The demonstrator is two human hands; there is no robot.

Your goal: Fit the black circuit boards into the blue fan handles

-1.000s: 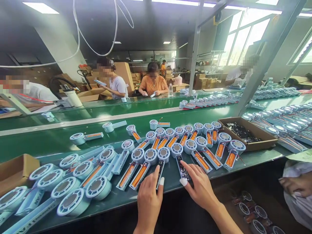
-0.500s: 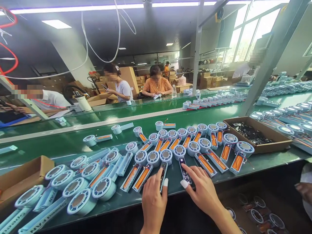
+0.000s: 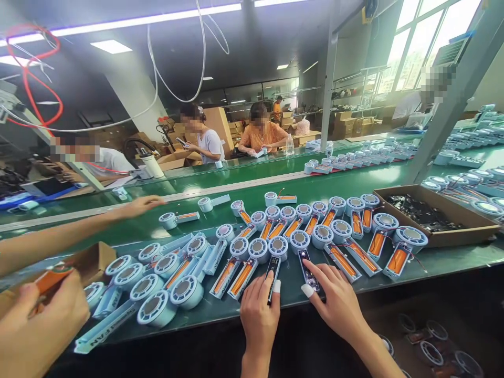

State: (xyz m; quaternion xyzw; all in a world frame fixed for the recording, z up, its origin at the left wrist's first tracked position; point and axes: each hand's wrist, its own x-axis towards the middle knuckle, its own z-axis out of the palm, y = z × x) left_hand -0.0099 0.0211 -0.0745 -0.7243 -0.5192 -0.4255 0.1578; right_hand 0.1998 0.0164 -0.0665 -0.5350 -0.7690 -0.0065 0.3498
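My left hand is closed around the handle of a light blue handheld fan. Its index finger rests on the black circuit board in that handle, and its thumb lies along the right side. My right hand grips a second handheld fan, index finger pressing its circuit board. A small light glows near the top of this board. The thumb, in a white cover like the left one, sits by the handle's left edge. Both fans lie on the bench, and the lower handle ends are partly hidden.
Several fans with orange batteries surround my hands. A cardboard box of black boards stands at right, another box at left. A co-worker's hand holds an orange-topped part; their other arm reaches across. Beyond runs a green conveyor.
A co-worker's two arms have come in from the left, over the left box and fans. The whole view has shifted, so the bench appears further right. My hands keep their places on the two fans.
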